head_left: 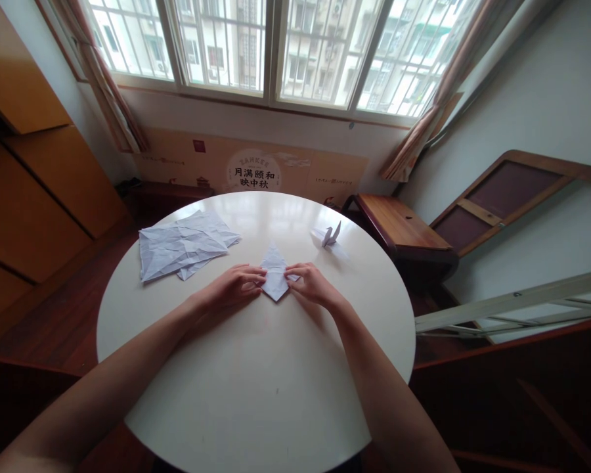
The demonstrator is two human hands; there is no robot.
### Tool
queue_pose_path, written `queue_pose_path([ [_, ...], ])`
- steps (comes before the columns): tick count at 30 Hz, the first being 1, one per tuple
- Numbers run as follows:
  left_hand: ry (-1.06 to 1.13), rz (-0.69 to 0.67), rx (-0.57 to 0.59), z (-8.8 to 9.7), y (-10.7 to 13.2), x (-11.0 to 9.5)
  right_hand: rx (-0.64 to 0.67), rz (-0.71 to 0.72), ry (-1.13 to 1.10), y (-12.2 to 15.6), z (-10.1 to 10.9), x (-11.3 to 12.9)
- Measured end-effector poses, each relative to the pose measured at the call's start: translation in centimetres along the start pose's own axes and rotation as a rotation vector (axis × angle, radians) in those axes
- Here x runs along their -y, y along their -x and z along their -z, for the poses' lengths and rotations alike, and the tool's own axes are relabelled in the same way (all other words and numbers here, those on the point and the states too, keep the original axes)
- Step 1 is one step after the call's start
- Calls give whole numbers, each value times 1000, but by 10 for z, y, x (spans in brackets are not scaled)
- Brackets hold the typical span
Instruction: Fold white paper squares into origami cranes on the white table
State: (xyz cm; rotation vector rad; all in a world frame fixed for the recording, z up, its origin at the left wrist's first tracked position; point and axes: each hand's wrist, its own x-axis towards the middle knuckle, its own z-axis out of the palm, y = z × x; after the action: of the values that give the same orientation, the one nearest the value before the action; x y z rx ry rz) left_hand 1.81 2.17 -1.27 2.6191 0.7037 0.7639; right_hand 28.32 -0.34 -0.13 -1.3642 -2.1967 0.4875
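A folded sheet of white paper (276, 281), diamond-shaped with one point toward me, lies on the round white table (256, 368). My left hand (237, 284) grips its left edge, fingertips pinched at the paper. On the opposite edge, my right hand (309, 282) pinches the paper between thumb and fingers, and a small flap shows under those fingers. A crease runs across the diamond between both hands. Farther back on the right stands a folded paper crane (331, 235). Creased paper sheets (184, 243) lie overlapping at the back left of the table.
Beyond the table, a long printed banner (295, 167) runs under the barred windows (226, 46). To the right are a wooden side table (398, 220) and a pale metal frame (517, 302). Orange-brown cabinets (54, 177) stand at the left.
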Motion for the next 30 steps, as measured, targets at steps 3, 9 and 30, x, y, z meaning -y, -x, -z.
queue_pose_path([
  [3, 32, -12, -38, -1, 0, 0, 7, -18, 9, 1, 1, 2],
  [9, 40, 13, -37, -2, 1, 0, 14, -9, -1, 1, 2, 5],
  [30, -2, 57, -65, -1, 0, -6, -17, -29, -15, 3, 0, 8],
])
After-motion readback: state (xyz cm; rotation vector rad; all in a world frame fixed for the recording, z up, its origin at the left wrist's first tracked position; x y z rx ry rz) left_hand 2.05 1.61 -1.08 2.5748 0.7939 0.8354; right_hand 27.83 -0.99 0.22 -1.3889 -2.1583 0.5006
